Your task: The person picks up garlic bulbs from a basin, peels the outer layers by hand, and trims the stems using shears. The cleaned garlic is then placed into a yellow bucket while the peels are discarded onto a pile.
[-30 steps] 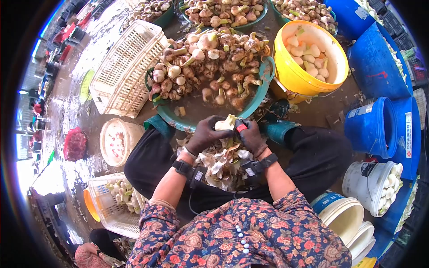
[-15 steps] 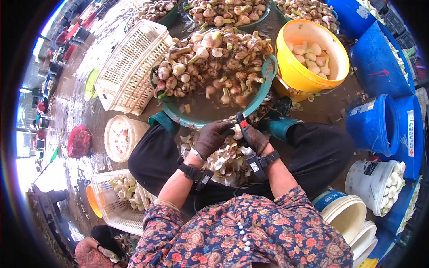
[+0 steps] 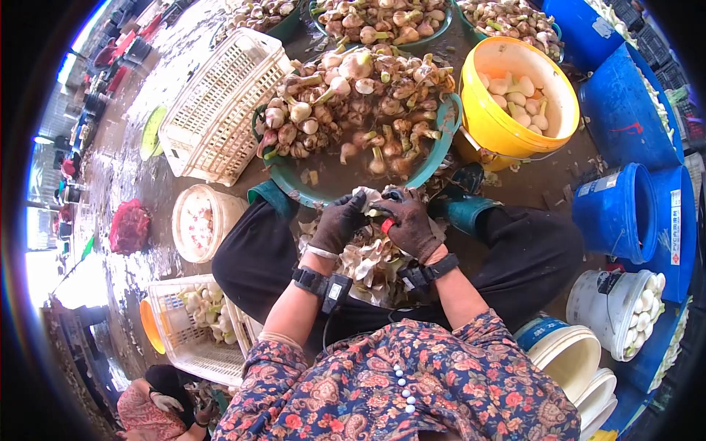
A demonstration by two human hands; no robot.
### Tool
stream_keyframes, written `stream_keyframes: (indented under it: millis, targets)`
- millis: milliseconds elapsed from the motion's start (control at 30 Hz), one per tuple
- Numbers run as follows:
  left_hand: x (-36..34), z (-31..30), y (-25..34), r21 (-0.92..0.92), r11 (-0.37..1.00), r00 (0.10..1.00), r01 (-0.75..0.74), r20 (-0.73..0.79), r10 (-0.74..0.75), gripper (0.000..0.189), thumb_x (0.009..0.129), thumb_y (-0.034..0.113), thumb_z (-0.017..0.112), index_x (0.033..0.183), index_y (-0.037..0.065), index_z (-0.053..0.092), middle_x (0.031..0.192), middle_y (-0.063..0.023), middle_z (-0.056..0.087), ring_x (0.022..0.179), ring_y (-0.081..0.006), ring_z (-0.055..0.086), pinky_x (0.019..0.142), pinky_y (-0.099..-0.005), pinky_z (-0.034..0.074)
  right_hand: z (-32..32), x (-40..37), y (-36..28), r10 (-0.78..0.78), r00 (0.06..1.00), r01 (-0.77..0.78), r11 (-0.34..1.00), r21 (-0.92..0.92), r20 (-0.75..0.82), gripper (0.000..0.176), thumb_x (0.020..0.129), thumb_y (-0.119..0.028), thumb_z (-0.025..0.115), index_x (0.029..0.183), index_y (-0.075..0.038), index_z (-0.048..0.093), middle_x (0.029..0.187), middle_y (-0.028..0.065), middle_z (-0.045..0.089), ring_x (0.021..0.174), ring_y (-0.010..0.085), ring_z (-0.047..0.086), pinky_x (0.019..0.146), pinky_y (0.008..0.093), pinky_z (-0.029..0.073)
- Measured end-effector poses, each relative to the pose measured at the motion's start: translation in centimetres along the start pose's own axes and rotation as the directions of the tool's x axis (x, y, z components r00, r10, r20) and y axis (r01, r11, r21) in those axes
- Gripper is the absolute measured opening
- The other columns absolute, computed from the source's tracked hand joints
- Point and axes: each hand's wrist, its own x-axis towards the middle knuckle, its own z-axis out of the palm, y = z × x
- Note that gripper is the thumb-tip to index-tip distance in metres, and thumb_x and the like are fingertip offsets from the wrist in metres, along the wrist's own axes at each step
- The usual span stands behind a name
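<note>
A pale garlic bulb (image 3: 375,209), with whitish skin about it, is between my two hands just in front of the basin's near rim. My left hand (image 3: 340,224), in a dark brown work glove, is closed on its left side. My right hand (image 3: 413,226), gloved alike with a red band on one finger, has its fingers curled round the other side. The fingers partly hide the bulb. Below them a heap of peeled garlic skins (image 3: 371,264) lies between my legs. The green basin (image 3: 294,189) ahead holds unpeeled garlic bulbs (image 3: 353,95) and murky water.
A yellow bucket (image 3: 485,143) with peeled bulbs stands right of the basin. White crates (image 3: 220,110) are at the left, with a white tub (image 3: 228,220) nearer. Blue buckets (image 3: 599,213) and a white bucket of garlic (image 3: 599,309) line the right. Another person (image 3: 151,411) sits lower left.
Both hands have turned and risen slightly toward the basin, fingers closer round the bulb. Loosened pale skin now shows between them. At lower left, the other person's gloved hand has moved.
</note>
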Motion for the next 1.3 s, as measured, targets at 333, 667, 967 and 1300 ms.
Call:
stream_keyframes:
  millis: [333, 667, 967, 1300]
  targets:
    - [-5.8, 1.2, 3.3, 0.482, 0.872, 0.873, -0.089, 0.459, -0.165, 0.02, 0.082, 0.019, 0.064, 0.091, 0.002, 0.064, 0.086, -0.0021, 0.064, 0.081, -0.0099, 0.057, 0.076, -0.0243, 0.044, 2.0, -1.0, 5.1, 0.663, 0.632, -0.208, -0.355, 0.912, 0.402, 0.023, 0.089, -0.028, 0.054, 0.095, -0.007, 0.061, 0.086, 0.0001, 0.062, 0.078, 0.0128, 0.058, 0.072, 0.0279, 0.048]
    - [-0.4, -1.7, 4.1, 0.977, 0.148, 0.988, -0.153, 0.154, 0.007, 0.062, 0.069, 0.043, 0.072, 0.108, -0.002, 0.058, 0.097, -0.0193, 0.064, 0.091, -0.0335, 0.06, 0.081, -0.0365, 0.046, 3.1, -1.4, 7.0, 0.59, 0.693, -0.246, -0.346, 0.906, 0.414, 0.024, 0.088, -0.026, 0.051, 0.102, -0.008, 0.06, 0.094, 0.0039, 0.064, 0.086, 0.0162, 0.06, 0.075, 0.0294, 0.048]
    - [19.7, -6.0, -5.6, 0.382, 0.91, 0.987, 0.161, -0.061, -0.149, 0.035, 0.071, 0.016, 0.075, 0.094, -0.006, 0.06, 0.087, -0.0098, 0.063, 0.075, -0.0167, 0.06, 0.065, -0.0314, 0.048, -7.2, 2.6, 4.9, 0.609, 0.77, -0.07, -0.215, 0.974, 0.19, 0.064, 0.086, -0.059, 0.042, 0.114, -0.002, 0.053, 0.09, 0.0077, 0.062, 0.074, 0.0188, 0.059, 0.063, 0.0346, 0.048]
    - [6.3, 2.7, 1.8, 0.796, 0.523, 0.952, -0.305, 0.272, 0.141, 0.043, 0.067, 0.023, 0.076, 0.102, 0.003, 0.061, 0.091, -0.0086, 0.064, 0.082, -0.0197, 0.062, 0.08, -0.0324, 0.048, 1.2, 1.5, 5.2, 0.632, 0.761, -0.633, 0.773, 0.045, -0.146, 0.029, 0.079, -0.034, 0.062, 0.073, -0.005, 0.065, 0.071, 0.0191, 0.061, 0.072, 0.0371, 0.06, 0.061, 0.0431, 0.047]
